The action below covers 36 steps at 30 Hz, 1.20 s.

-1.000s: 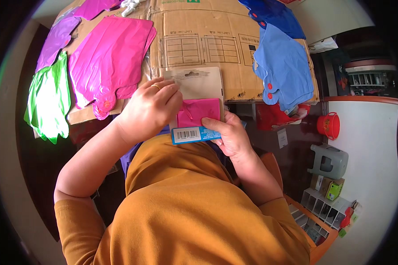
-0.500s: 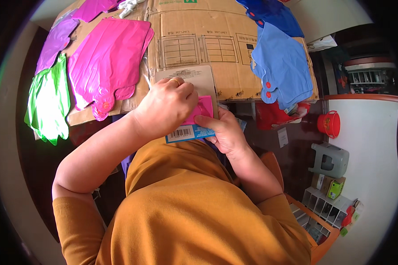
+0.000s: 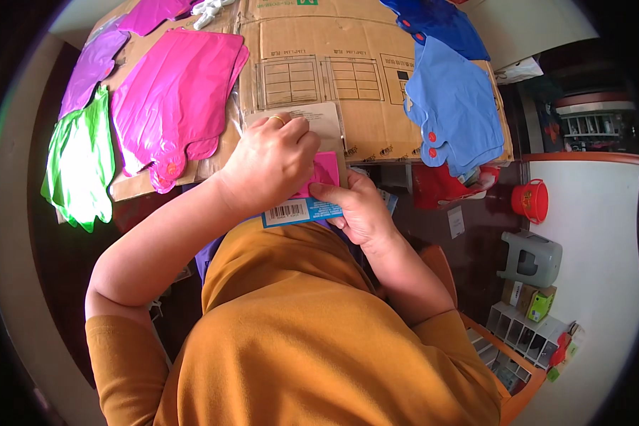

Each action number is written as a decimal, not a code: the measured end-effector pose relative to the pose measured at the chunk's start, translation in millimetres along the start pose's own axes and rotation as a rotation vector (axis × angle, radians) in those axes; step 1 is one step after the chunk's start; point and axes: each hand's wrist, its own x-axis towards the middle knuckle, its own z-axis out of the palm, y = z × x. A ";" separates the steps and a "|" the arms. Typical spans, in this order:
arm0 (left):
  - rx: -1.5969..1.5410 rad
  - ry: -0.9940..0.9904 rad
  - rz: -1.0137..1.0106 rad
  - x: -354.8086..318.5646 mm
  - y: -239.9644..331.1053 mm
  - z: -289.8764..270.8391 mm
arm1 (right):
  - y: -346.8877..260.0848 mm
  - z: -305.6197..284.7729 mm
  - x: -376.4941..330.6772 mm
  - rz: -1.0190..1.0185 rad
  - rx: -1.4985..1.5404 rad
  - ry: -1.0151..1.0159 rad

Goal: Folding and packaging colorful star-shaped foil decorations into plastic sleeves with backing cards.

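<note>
Your left hand [image 3: 273, 160] sits just above the centre of the frame, fingers curled down and pinching the top of a small pink packet [image 3: 321, 172] that shows only as a sliver between your two hands. Your right hand [image 3: 358, 209] is just right of centre, gripping the same packet from below, thumb pressed across its blue strip with a white barcode label [image 3: 298, 211]. So both hands are closed on that one packet, held above your orange shirt [image 3: 312, 334] and in front of the near edge of a flattened cardboard box [image 3: 334, 64] that fills the upper middle of the frame. A smaller tan card [image 3: 319, 117] lies on the cardboard directly behind your left knuckles. Count the flat foil shapes spread on the box: one large pink one [image 3: 174, 99] at upper left, one green one [image 3: 82, 163] at the far left edge, one purple one [image 3: 92, 67] above it, one more pink piece [image 3: 153, 13] cut off at the top, one light blue one [image 3: 454, 110] at upper right, and one darker blue one [image 3: 440, 21] above that. To the right, low in the frame, stand one red bucket [image 3: 531, 200] and one grey stool [image 3: 532, 257].
</note>
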 end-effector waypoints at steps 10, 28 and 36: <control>0.131 -0.153 0.184 -7.8 -7.1 -23.2 | -10.0 2.2 0.7 0.020 0.034 -0.008; 0.116 -0.014 0.127 -11.1 -3.3 -34.4 | -4.4 8.3 1.4 -0.042 -0.105 0.051; -0.232 -0.022 -0.013 -25.4 -10.6 -38.6 | -3.5 7.8 3.9 -0.031 -0.079 0.049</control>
